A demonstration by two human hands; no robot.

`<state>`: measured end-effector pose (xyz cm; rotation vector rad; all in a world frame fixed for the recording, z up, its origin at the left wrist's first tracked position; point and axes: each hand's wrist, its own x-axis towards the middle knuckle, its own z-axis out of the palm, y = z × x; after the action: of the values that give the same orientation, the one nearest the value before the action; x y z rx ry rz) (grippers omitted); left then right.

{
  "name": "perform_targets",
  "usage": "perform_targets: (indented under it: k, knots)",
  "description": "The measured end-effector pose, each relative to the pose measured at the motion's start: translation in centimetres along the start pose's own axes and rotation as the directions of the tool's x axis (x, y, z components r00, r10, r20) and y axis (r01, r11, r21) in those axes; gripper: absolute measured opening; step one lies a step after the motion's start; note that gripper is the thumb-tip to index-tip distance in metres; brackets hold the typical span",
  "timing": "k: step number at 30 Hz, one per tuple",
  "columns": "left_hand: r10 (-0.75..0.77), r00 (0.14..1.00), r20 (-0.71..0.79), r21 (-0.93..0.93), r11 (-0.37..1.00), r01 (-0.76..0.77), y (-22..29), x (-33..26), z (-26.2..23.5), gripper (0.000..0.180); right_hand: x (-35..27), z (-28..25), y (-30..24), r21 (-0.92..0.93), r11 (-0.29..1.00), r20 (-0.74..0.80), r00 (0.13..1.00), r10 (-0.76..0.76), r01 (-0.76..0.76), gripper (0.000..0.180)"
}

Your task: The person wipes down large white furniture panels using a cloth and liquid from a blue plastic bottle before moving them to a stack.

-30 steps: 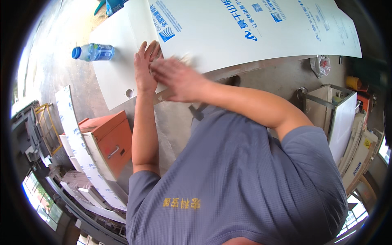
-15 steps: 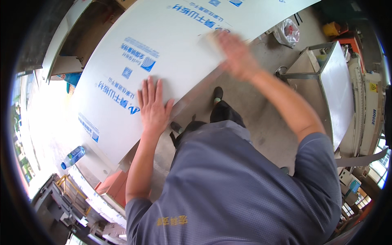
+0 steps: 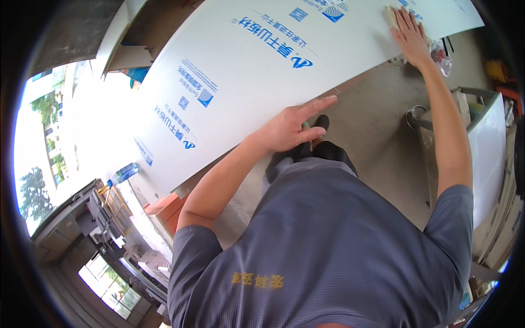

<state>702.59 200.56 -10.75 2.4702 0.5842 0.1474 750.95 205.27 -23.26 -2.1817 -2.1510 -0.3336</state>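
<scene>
A large white board [image 3: 229, 93] with blue printed marks stretches diagonally in front of me. My right hand [image 3: 411, 41] lies over its far right part, fingers stretched out, pressing a pale beige cloth or pad [image 3: 393, 17] against the surface. Most of that pad is hidden under the palm, so its kind is unclear. My left hand [image 3: 298, 124] is at the board's near edge, around its middle. Its fingers point right, the thumb stands apart, and nothing is held in it.
A plastic water bottle [image 3: 124, 174] with a blue cap lies beyond the board's left end. An orange box-like thing [image 3: 164, 210] shows below that end. On the right stands a metal-framed cart [image 3: 486, 147]. A clear plastic bag [image 3: 442, 59] is past the right hand.
My right hand has slid far right along the board with the pale pad. My left hand has left its flat place on the board and moved right to the near edge. The view has shifted.
</scene>
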Motion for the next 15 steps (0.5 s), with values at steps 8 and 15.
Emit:
perform_targets:
  k: [8, 15]
  knots:
    - [-0.198, 0.976, -0.087, -0.032, 0.98, 0.196, -1.4, 1.0, 3.5, 0.076, 1.0, -1.1, -2.4, -0.067, 0.996, 0.014, 0.998, 0.068, -0.067, 0.068]
    - [-0.449, 0.631, -0.632, -0.234, 0.887, 0.397, -17.9, -1.8, -2.5, 0.067, -2.7, -12.8, -30.8, 0.572, 0.717, 0.059, 0.851, -0.522, 0.399, 0.079]
